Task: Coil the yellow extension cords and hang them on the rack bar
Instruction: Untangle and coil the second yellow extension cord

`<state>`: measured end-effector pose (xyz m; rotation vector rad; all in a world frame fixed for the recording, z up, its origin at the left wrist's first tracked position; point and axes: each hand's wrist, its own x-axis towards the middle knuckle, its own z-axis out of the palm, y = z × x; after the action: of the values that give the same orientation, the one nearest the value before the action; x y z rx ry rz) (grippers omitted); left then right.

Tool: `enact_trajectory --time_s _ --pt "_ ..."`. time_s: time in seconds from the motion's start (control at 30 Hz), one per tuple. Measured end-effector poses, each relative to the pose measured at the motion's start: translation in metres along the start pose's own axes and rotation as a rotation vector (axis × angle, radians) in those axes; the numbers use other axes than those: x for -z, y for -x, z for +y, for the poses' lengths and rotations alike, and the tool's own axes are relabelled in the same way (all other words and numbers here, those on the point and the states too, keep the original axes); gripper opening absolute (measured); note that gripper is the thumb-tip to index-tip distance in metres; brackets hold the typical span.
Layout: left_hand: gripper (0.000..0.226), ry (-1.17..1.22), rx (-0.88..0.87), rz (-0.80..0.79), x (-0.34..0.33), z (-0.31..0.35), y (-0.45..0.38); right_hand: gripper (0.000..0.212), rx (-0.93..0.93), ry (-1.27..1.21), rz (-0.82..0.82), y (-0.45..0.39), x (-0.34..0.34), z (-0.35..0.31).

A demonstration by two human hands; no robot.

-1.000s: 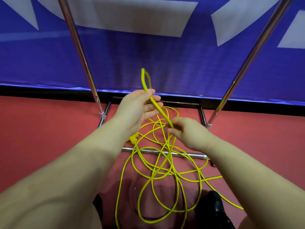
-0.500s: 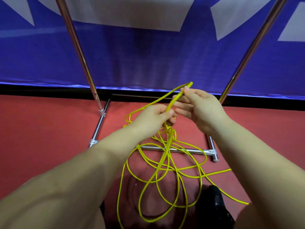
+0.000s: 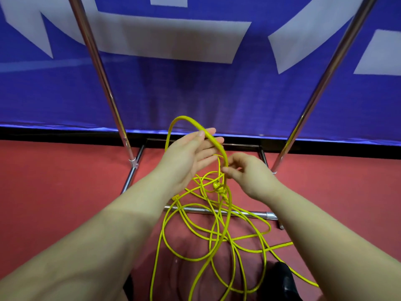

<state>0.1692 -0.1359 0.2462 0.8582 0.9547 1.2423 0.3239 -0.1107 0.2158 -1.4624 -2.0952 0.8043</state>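
A long yellow extension cord [image 3: 219, 237] lies in loose tangled loops on the red floor, draped across the rack's low front rail [image 3: 249, 212]. One loop of it arches up over my left hand [image 3: 188, 157], whose fingers are stretched out flat with the cord running across them. My right hand [image 3: 247, 172] sits just to the right and pinches the same strand between thumb and fingers where it drops toward the pile. Yellow plug ends hang just below the hands. The rack's top bar is out of view.
Two chrome rack uprights [image 3: 102, 81] [image 3: 325, 83] rise left and right, joined by a floor frame. A blue banner [image 3: 195, 88] with white shapes stands close behind. A black shoe [image 3: 284, 281] is at the bottom right among the cord loops.
My left hand has opened flat and risen with a cord loop over its fingers. My right hand has dropped from above to pinch the strand lower down.
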Motion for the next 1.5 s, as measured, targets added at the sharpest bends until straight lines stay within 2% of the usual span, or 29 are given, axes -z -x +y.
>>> enact_trajectory --time_s 0.07,0.2,0.3,0.37,0.43,0.47,0.53,0.63,0.73,0.8,0.87,0.9,0.97,1.03,1.1,1.17,1.23,1.37,1.43,1.5 --pt "0.029 -0.231 0.009 -0.030 0.003 -0.010 -0.001 0.012 -0.022 -0.127 0.081 -0.001 0.006 -0.003" --pt "0.030 -0.776 -0.015 -0.231 0.006 -0.038 0.000 0.017 -0.087 -0.537 0.152 -0.002 0.014 -0.019" --pt "0.022 -0.972 -0.094 -0.204 0.009 -0.045 -0.001 0.018 -0.154 -0.787 0.170 -0.001 0.019 -0.031" --pt "0.020 -0.904 -0.163 -0.134 0.009 -0.041 -0.005 0.017 -0.190 -0.895 0.182 -0.002 0.023 -0.033" --pt "0.020 -0.717 -0.164 -0.034 0.005 -0.034 -0.007 0.010 -0.202 -0.916 0.164 -0.003 0.025 -0.032" --pt "0.021 -0.611 -0.151 0.019 0.003 -0.029 -0.008 0.007 -0.198 -0.830 0.134 -0.003 0.023 -0.030" --pt "0.024 -0.391 -0.116 0.088 0.000 -0.021 -0.009 0.023 -0.167 -0.538 -0.003 -0.001 0.012 -0.021" --pt "0.024 -0.208 -0.080 0.110 0.000 -0.007 -0.009 0.028 -0.108 -0.130 -0.229 0.002 -0.009 -0.008" --pt "0.023 -0.057 -0.069 0.135 0.005 0.000 -0.012 0.022 -0.071 0.119 -0.257 0.000 -0.018 0.004" --pt "0.021 0.036 -0.080 0.138 0.008 0.003 -0.015 0.018 -0.049 0.184 -0.217 -0.001 -0.016 0.005" --pt "0.022 0.045 -0.079 0.117 0.012 0.002 -0.017 0.018 -0.043 0.057 -0.169 -0.004 -0.010 -0.001" --pt "0.023 -0.029 -0.065 0.098 0.013 0.000 -0.017 0.019 -0.062 -0.069 -0.135 -0.006 -0.006 -0.006" --pt "0.029 -0.290 -0.004 0.006 0.016 -0.010 -0.014 0.018 -0.134 -0.357 -0.031 -0.011 0.005 -0.013" --pt "0.033 -0.549 0.069 -0.176 0.016 -0.024 -0.010 0.016 -0.231 -0.599 0.071 -0.015 0.015 -0.015" --pt "0.033 -0.768 0.052 -0.284 0.015 -0.033 -0.007 0.017 -0.312 -0.816 0.128 -0.016 0.022 -0.017" --pt "0.027 -0.907 -0.003 -0.275 0.015 -0.034 -0.006 0.018 -0.345 -0.972 0.129 -0.018 0.026 -0.019" --pt "0.021 -0.950 -0.046 -0.239 0.015 -0.032 -0.008 0.017 -0.323 -1.061 0.114 -0.019 0.027 -0.023" --pt "0.023 -0.637 -0.074 -0.033 0.013 -0.025 -0.015 0.016 -0.258 -1.076 0.114 -0.022 0.028 -0.025" --pt "0.025 -0.502 -0.086 0.073 0.011 -0.017 -0.018 0.017 -0.227 -0.862 0.023 -0.019 0.022 -0.024" --pt "0.026 -0.396 -0.114 0.147 0.010 -0.005 -0.019 0.023 -0.157 -0.548 -0.120 -0.015 0.007 -0.021"
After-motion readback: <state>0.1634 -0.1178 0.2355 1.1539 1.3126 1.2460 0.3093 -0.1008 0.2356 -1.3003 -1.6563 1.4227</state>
